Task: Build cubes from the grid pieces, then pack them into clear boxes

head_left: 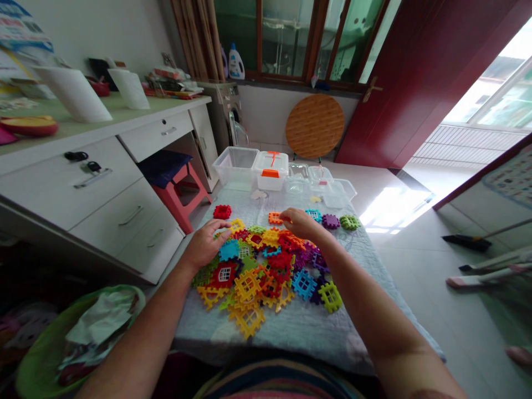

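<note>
A heap of interlocking plastic building blocks with toothed edges (248, 284) lies on the cloth-covered table, in yellow, red, green, blue and purple. At the heap's far left edge, my left hand (206, 244) has its fingers curled with the tips at a yellow block (237, 225). My right hand (302, 224) reaches past the heap and pinches an orange block (275, 218); its fingertips are partly hidden. Apart from the heap sit a red stack (222, 211), a light blue stack (313, 214), a purple stack (331, 221) and a green stack (349, 223).
Along the table's far end stand an open clear bin (236, 169), a lidded box with an orange latch (271, 172) and smaller clear containers (321, 176). A red stool (183, 185) stands left of the table. A green laundry basket (29, 363) is at the lower left.
</note>
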`<state>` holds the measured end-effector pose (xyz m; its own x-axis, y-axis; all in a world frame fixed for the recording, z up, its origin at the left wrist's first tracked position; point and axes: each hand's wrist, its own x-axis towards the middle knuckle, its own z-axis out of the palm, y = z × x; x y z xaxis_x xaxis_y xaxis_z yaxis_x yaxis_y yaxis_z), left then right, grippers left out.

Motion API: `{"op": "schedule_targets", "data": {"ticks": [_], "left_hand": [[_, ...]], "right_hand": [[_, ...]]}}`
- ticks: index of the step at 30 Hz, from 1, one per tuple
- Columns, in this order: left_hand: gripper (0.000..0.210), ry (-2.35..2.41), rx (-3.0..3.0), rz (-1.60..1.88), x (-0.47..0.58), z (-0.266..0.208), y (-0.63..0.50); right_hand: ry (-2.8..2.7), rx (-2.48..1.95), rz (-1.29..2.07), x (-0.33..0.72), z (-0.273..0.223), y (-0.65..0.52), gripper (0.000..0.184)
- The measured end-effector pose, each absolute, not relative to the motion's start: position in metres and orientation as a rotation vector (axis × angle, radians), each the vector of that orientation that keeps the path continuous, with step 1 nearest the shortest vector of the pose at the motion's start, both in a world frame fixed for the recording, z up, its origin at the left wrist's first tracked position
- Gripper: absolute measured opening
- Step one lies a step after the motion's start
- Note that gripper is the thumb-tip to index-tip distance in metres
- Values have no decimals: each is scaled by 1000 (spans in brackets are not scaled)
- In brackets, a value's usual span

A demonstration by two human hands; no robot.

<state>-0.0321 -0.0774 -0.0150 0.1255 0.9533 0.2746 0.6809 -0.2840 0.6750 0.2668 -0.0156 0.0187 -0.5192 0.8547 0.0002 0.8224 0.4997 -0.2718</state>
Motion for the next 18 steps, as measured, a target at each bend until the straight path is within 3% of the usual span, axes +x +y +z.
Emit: {"op": "schedule_targets", "data": {"ticks": [5, 10, 18], "left_hand": [[31, 1324, 2256, 707, 11, 14, -63], [26, 1238, 2309, 499, 41, 1, -38], [35, 1180, 2334, 433, 42, 1, -49]], "right_hand": [[-2665, -1356, 442, 268, 10, -46, 38], [-2734, -1330, 394, 268, 13, -67, 25], [-2641, -1270, 500, 303, 22, -93, 23]]}}
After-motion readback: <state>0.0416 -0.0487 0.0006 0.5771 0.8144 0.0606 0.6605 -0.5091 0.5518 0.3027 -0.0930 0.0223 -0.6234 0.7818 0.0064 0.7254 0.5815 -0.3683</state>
